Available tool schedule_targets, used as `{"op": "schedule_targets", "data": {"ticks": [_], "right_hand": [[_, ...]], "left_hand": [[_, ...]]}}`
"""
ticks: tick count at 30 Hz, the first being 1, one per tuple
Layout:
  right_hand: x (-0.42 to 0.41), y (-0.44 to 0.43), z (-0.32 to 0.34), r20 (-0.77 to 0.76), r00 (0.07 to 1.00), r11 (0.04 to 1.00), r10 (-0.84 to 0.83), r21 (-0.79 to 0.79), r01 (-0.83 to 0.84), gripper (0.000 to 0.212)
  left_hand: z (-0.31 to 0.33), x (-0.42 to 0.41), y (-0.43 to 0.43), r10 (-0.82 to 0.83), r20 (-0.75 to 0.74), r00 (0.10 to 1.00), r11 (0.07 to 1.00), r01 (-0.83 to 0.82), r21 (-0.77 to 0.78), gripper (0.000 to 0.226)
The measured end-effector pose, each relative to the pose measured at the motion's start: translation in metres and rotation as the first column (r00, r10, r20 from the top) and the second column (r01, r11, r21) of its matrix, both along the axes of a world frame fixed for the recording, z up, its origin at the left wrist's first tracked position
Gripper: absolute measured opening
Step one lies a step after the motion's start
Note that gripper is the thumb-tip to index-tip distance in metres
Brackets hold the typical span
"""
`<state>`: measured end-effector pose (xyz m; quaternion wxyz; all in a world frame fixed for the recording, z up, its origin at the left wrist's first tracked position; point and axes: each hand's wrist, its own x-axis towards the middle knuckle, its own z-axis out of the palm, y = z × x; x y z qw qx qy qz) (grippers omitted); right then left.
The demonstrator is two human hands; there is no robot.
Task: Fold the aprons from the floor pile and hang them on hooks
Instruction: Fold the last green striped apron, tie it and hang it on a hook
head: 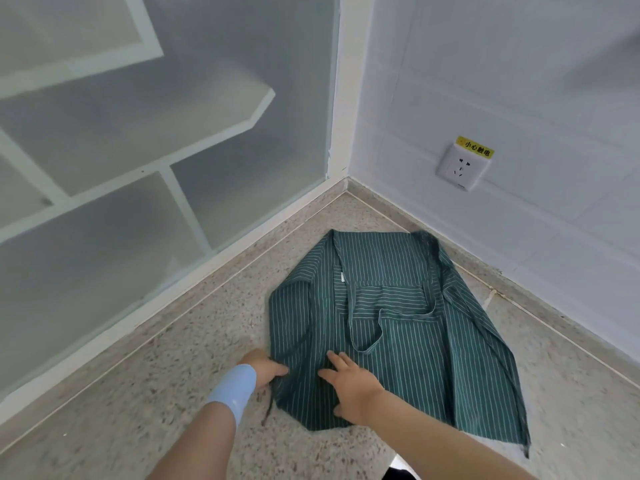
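While the left hand [265, 370], a pale blue wristband [232, 389] above it, takes the near left edge of the apron [398, 323] with thumb on top and fingers curled under the cloth, it looks set to lift that edge for a fold. A dark tie [268, 410] trails onto the floor just below this grip. The green striped apron lies spread on the floor, its side flaps turned inward and its neck loop [367, 337] resting on the middle of the cloth, so the folding seems partly done. Just right of the gripped edge, the right hand [349, 386] lies flat on the apron's near part, fingers straight and apart, probably pinning the cloth so it does not slide as the other side moves. The speckled stone floor [173, 393] under the apron is hard and smooth. Left of the apron stands a frosted glass partition [138, 168]; behind and right of it rises a white wall [519, 98] with a socket [462, 168] under a yellow label [475, 150]. No hook is in view.
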<state>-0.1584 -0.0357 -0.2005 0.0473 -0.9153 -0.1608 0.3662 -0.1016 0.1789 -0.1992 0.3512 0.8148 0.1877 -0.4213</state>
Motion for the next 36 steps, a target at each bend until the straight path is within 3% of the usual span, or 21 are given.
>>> {"op": "schedule_targets", "data": {"ticks": [2,4,7,10,14,16,20,23,25,27,30,33,36], "right_hand": [[0.004,0.005,0.006,-0.070,0.994,0.995,-0.086,0.044,0.089,0.079],[0.013,0.008,0.016,-0.166,0.953,0.953,-0.252,0.131,0.274,0.069],[0.029,0.010,0.038,-0.343,0.818,0.769,-0.461,0.306,0.562,0.057],[0.044,0.004,0.057,-0.423,0.714,0.592,-0.557,0.401,0.699,0.049],[0.062,-0.011,0.090,-0.566,0.482,0.260,-0.669,0.429,0.865,0.050],[0.067,-0.024,0.104,-0.598,0.419,0.190,-0.683,0.408,0.893,0.053],[0.062,-0.058,0.108,-0.438,0.435,0.283,-0.786,0.370,0.885,0.023],[0.049,-0.086,0.092,-0.403,0.357,0.231,-0.843,0.329,0.916,0.020],[0.040,-0.104,0.078,-0.393,0.318,0.227,-0.863,0.260,0.939,0.019],[0.033,-0.120,0.061,-0.327,0.347,0.298,-0.879,0.191,0.935,0.020],[0.033,-0.135,0.043,-0.255,0.405,0.353,-0.878,0.225,0.908,0.025],[0.051,-0.141,0.037,-0.228,0.480,0.411,-0.847,0.291,0.864,0.022],[0.081,-0.139,0.042,-0.211,0.516,0.427,-0.830,0.354,0.832,0.024]], "left_hand": [[0.007,-0.002,0.005,0.009,0.038,0.999,0.999,-0.007,-0.034,0.013],[0.015,0.003,0.008,-0.023,0.143,0.989,1.000,0.022,0.008,0.027],[0.034,0.011,0.010,-0.092,0.317,0.944,0.994,0.069,0.083,0.039],[0.049,0.020,0.001,-0.104,0.275,0.956,0.988,0.131,-0.079,0.026],[0.073,0.019,-0.034,-0.172,0.293,0.940,0.951,0.236,-0.199,0.039],[0.089,0.016,-0.062,-0.241,0.308,0.920,0.926,0.313,-0.210,0.040],[0.087,0.007,-0.107,-0.367,0.137,0.920,0.868,0.391,-0.307,0.042],[0.078,0.001,-0.129,-0.495,-0.099,0.863,0.819,0.425,-0.385,0.060],[0.074,0.003,-0.139,-0.586,-0.136,0.798,0.778,0.508,-0.369,0.060],[0.069,0.006,-0.147,-0.617,-0.050,0.786,0.766,0.585,-0.267,0.051],[0.059,0.022,-0.154,-0.554,0.235,0.799,0.822,0.570,0.003,0.038],[0.046,0.044,-0.154,-0.416,0.369,0.831,0.902,0.428,0.052,0.035],[0.034,0.065,-0.157,-0.440,0.437,0.785,0.894,0.427,0.134,0.036]]}}
